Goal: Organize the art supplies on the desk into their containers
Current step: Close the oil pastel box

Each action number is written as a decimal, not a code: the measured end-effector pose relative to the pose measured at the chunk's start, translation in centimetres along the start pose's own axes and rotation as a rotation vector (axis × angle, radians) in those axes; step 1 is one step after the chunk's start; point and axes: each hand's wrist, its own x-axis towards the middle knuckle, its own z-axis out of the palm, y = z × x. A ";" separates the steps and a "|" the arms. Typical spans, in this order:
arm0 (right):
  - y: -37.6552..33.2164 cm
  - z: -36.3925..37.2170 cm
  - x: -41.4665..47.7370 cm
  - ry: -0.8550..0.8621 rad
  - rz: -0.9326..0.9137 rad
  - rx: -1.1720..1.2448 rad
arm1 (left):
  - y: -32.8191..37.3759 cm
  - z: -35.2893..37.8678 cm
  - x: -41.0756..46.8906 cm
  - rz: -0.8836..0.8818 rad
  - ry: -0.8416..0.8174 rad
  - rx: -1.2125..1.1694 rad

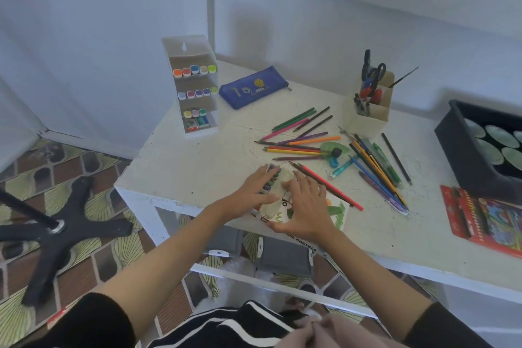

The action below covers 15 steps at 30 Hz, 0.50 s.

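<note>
Nearest to me, at the front edge of the bench (pixel 197 167), both hands are on a box of oil pastels (pixel 337 216). The left hand (pixel 254 189) lies flat with straight fingers on the row of pastels (pixel 272 175) and grips nothing. The right hand (pixel 305 206) rests on the box with spread fingers, its thumb touching the near edge. It looks open, not closed around the box. Behind the box, coloured pencils (pixel 299 144) lie loose. To the right are more pencils and pens (pixel 378 172), and near them a red pencil pack (pixel 485 217). Further back stand a cup holder (pixel 367 116) with scissors (pixel 374 70), a blue pencil case (pixel 254 87) and a white marker rack (pixel 195 87).
</note>
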 end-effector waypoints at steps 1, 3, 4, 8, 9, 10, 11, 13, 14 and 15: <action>0.0 -0.1 0.1 0.003 0.002 0.004 | 0.1 -0.1 -0.1 0.000 0.002 -0.029; -0.3 -0.6 0.6 0.051 0.027 0.061 | 0.2 -0.6 -0.3 0.004 0.060 -0.072; -0.7 -1.2 1.1 0.101 0.062 0.123 | 0.5 -1.1 -0.6 0.003 0.122 -0.094; -2.7 -4.0 4.0 0.305 0.201 0.390 | 2.0 -3.7 -2.1 0.076 0.266 -0.214; -3.2 -4.4 4.7 0.354 0.214 0.417 | 2.7 -4.4 -2.4 0.117 0.268 -0.237; -3.8 -4.7 5.3 0.399 0.215 0.437 | 3.4 -5.1 -2.8 0.155 0.279 -0.256; -4.4 -4.9 5.8 0.433 0.209 0.461 | 4.2 -5.8 -3.2 0.191 0.288 -0.269; -5.5 -5.1 6.3 0.470 0.192 0.535 | 6.0 -7.0 -3.8 0.230 0.283 -0.251; -6.1 -5.3 6.6 0.485 0.186 0.576 | 6.8 -7.6 -4.2 0.246 0.272 -0.222; -6.2 -5.1 6.6 0.507 0.182 0.619 | 7.3 -8.0 -4.3 0.255 0.258 -0.187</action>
